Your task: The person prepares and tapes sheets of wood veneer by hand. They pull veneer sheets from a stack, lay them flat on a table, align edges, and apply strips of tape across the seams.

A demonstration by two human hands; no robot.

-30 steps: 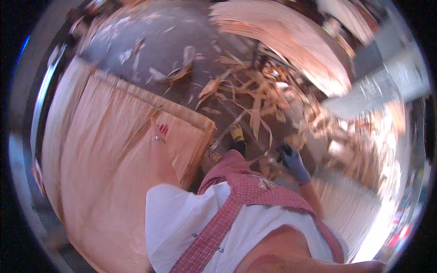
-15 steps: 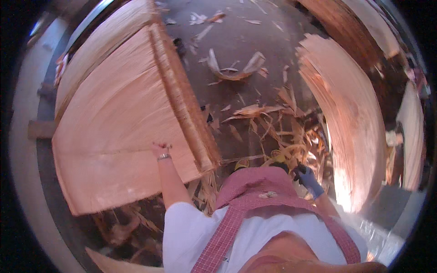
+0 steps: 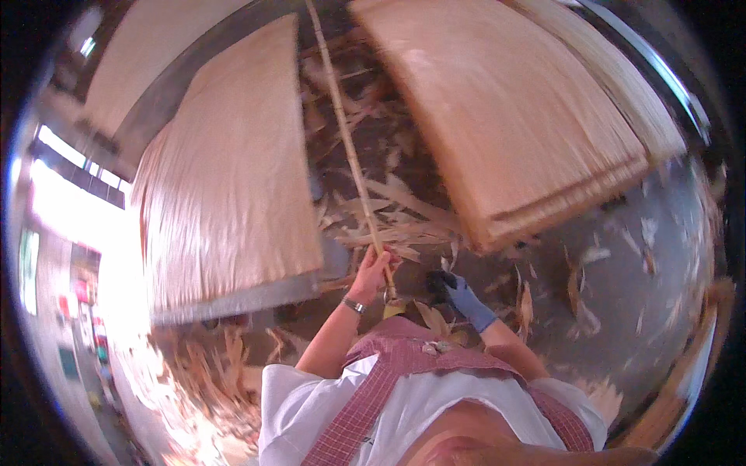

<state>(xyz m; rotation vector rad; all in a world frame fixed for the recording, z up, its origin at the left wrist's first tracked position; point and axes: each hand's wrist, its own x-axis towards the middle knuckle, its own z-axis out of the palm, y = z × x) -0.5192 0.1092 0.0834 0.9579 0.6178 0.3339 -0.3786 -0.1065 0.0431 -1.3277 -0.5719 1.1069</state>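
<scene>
My left hand (image 3: pixel 373 272), bare with a metal watch at the wrist, is closed around the near part of a long thin bamboo pole (image 3: pixel 348 144). The pole runs away from me to the far edge of the view, its near end low in front of my apron. My right hand (image 3: pixel 454 293) wears a blue glove with dark fingertips. It hangs to the right of the pole, apart from it, and its blurred fingers do not show whether they are curled. A stack of pale wood veneer sheets (image 3: pixel 241 171) lies left of the pole, another veneer stack (image 3: pixel 513 109) right of it.
Torn veneer strips (image 3: pixel 388 202) litter the floor between the stacks. More scraps (image 3: pixel 225 365) lie at the near left. On the grey floor (image 3: pixel 552 272) at right are scattered shavings. A bright opening (image 3: pixel 78 206) shows at the far left.
My view has turned to other stacks. My left hand, earlier spread over a veneer stack without a pole, now grips the bamboo pole. The gloved right hand now shows farther left in the view.
</scene>
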